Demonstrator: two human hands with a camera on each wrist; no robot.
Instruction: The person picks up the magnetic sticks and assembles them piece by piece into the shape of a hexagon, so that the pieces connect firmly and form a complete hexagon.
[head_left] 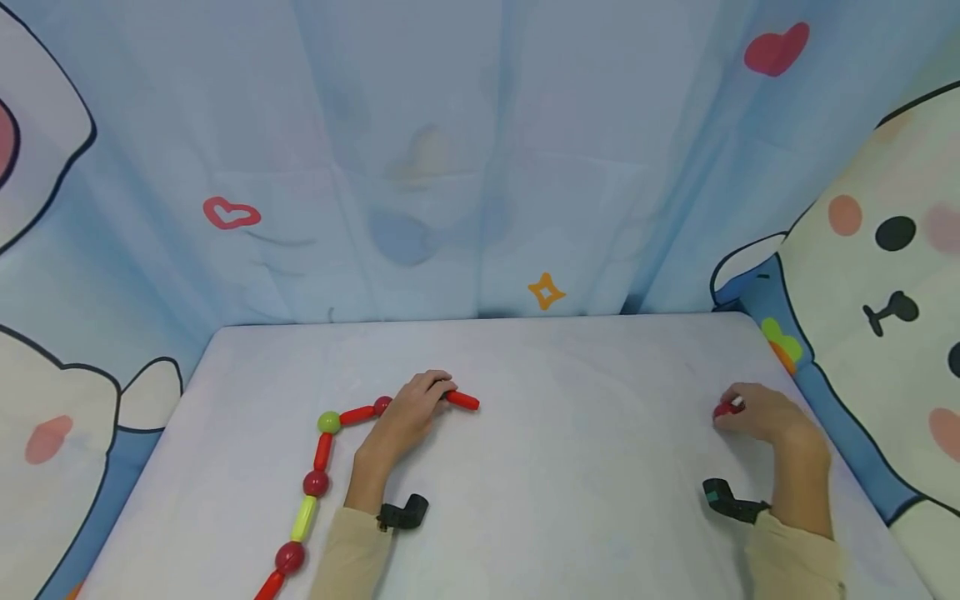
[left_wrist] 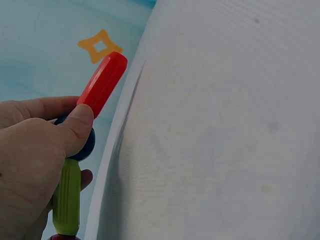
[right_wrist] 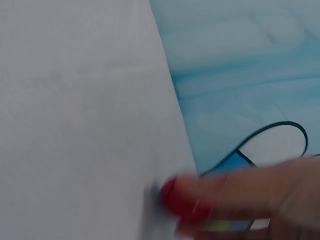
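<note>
A chain of coloured sticks and balls runs across the table's left half, with a green ball (head_left: 328, 422) at its bend. My left hand (head_left: 407, 419) grips the chain near its far end. In the left wrist view its thumb and fingers pinch around a dark blue ball (left_wrist: 86, 145), mostly covered by the thumb. A red stick (left_wrist: 103, 82) sticks out beyond the fingertips, and a yellow-green stick (left_wrist: 66, 200) lies below the ball. Far to the right, my right hand (head_left: 768, 415) pinches a red ball (right_wrist: 186, 201), blurred and partly hidden by the fingers.
The white table (head_left: 570, 483) lies between the two hands. More of the chain, including a dark red ball (head_left: 289, 557), runs along the left forearm and out of the frame's bottom. A blue patterned curtain (head_left: 480, 167) hangs behind the table's far edge.
</note>
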